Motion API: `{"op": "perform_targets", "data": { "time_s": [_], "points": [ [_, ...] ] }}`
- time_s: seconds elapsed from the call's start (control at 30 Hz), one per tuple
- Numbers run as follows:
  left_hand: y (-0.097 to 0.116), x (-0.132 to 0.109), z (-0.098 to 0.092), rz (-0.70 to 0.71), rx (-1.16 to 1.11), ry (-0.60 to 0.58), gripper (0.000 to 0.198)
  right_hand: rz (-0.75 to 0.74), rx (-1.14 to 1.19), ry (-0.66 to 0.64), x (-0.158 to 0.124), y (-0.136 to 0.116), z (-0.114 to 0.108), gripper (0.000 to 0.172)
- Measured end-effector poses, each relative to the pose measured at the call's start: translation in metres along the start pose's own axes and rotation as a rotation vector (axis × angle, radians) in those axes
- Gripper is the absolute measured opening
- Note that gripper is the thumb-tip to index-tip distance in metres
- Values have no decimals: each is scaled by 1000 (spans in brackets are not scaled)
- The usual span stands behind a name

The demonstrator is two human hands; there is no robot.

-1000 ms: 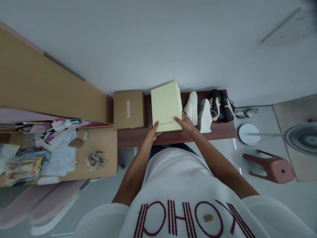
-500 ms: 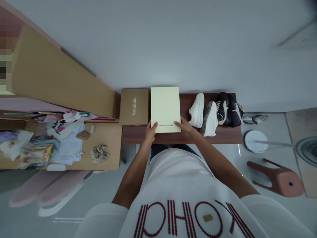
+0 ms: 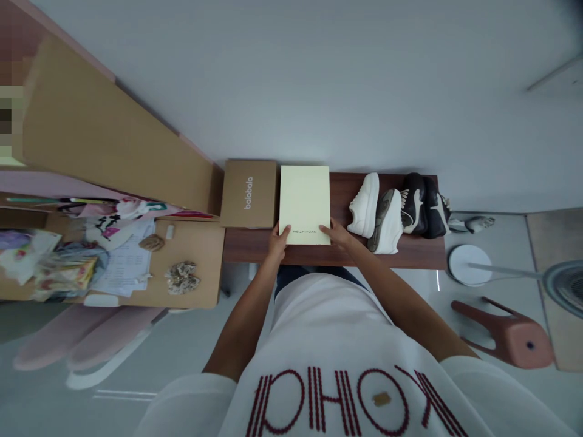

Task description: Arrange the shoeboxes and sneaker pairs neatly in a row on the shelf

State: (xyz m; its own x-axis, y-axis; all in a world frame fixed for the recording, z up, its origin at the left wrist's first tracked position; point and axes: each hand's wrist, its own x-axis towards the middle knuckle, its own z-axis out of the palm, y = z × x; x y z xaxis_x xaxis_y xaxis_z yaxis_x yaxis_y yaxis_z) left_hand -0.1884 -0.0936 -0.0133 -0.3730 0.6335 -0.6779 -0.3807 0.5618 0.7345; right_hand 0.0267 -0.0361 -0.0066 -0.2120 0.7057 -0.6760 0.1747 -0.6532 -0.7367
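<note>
Kraft balabala box (image 3: 248, 193) at 11 o'clock on the wooden counter (image 3: 246, 246). Left hand (image 3: 277, 241) rests on the near edge of the pale yellow MEIZHIYUAN box (image 3: 304, 200), lying flat at 12 o'clock; right hand (image 3: 337, 233) likewise. Grip seemingly light, clench unclear. White sneakers (image 3: 364, 205) stand unboxed at 1 o'clock.

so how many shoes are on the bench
4. All on the dark wood bench, right of the pale yellow box: a white sneaker, a grey-and-white sneaker, and two black-and-white sneakers. Others could be hidden behind them.
</note>
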Motion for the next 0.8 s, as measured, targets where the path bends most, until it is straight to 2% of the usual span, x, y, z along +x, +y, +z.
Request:
{"op": "perform_targets", "data": {
  "time_s": [0.1, 0.27, 0.53, 0.63, 0.73, 0.8],
  "points": [
    [-3, 6, 1, 18, 3, 23, 52, 15, -20, 1, 4, -1, 1, 78],
    [-7, 14, 7, 88, 25, 76, 42, -30, -10, -2, 12, -1, 2, 73],
    [-1, 10, 12, 116, 74, 161, 39, -64, -2, 3, 18, -1, 6, 76],
    [3, 8, 16, 122, 102, 190, 39, -120, -4, 13, 20, -2, 7, 82],
    [3, 7, 17, 125, 121, 231, 42, -130, -112, 78, 19, -3, 5, 93],
    [0, 4, 13, 68, 127, 196, 48, -120, -200, 140, 13, -4, -1, 98]
  ]
}}
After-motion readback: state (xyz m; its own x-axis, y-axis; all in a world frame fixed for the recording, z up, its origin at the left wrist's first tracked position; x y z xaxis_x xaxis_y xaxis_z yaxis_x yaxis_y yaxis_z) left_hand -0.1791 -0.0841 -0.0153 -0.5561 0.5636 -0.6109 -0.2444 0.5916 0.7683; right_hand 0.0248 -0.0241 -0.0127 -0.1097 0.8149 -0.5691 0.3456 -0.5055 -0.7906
